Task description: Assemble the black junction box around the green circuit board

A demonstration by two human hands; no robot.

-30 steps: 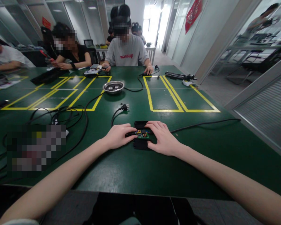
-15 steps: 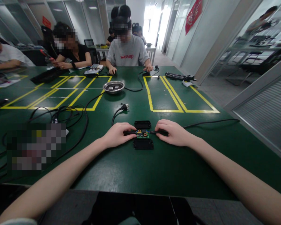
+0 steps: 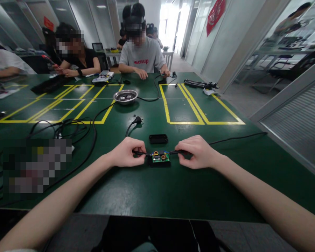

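Between my hands a green circuit board with copper-wound coils hangs over or rests on one black plastic case half; contact with it is hard to make out. My left hand pinches the black cable at the board's left end. On the other side my right hand has its fingers closed on the black cable that runs into the board's right end. Just beyond the board lies the other black case half, its hollow side up.
A plug on a black cord lies past my left hand. Farther off stands a metal bowl with small parts inside. Coiled cables and a blurred-out object are at left. Co-workers sit around the green table.
My hands have brought the circuit board toward me, from between the two case halves to over the nearer one. Across the table, a co-worker's hand has moved right.
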